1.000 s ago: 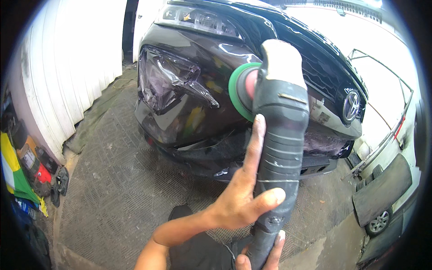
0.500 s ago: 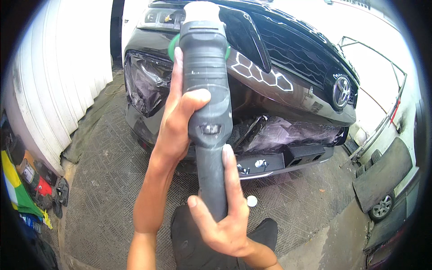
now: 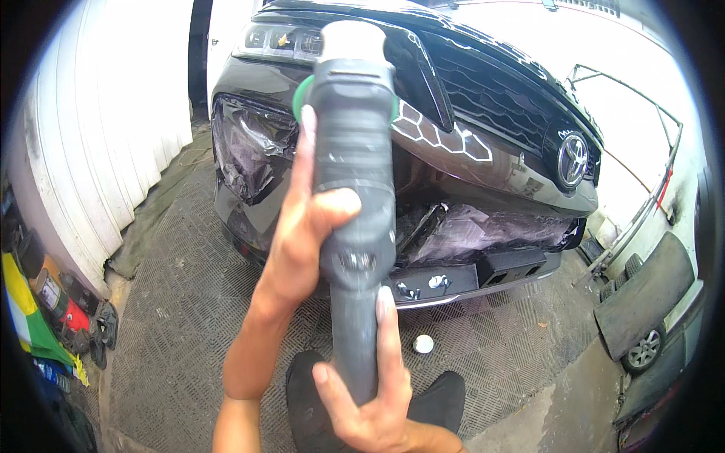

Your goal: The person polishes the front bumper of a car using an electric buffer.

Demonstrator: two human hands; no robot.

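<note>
A dark grey car polisher (image 3: 356,162) with a pale head points away from me, in front of a dark car's bumper (image 3: 502,181). Its green pad (image 3: 303,94) peeks out on both sides of the head; whether it touches the paint is hidden behind the tool. My left hand (image 3: 298,238) grips the body from the left, thumb across the top and a finger stretched along the side. Around the rear handle is my right hand (image 3: 375,415), closed on it from below with thumb and a finger up its sides.
Crumpled plastic film (image 3: 491,230) covers the bumper's lower opening, with more film (image 3: 253,143) at the left corner. A small white round object (image 3: 423,344) lies on the patterned floor. Loose panels and a wheel (image 3: 644,349) stand right; bottles and cloths (image 3: 38,340) are left.
The polisher has come down toward me and a little to the right, with both hands still on it. The car stays where it was.
</note>
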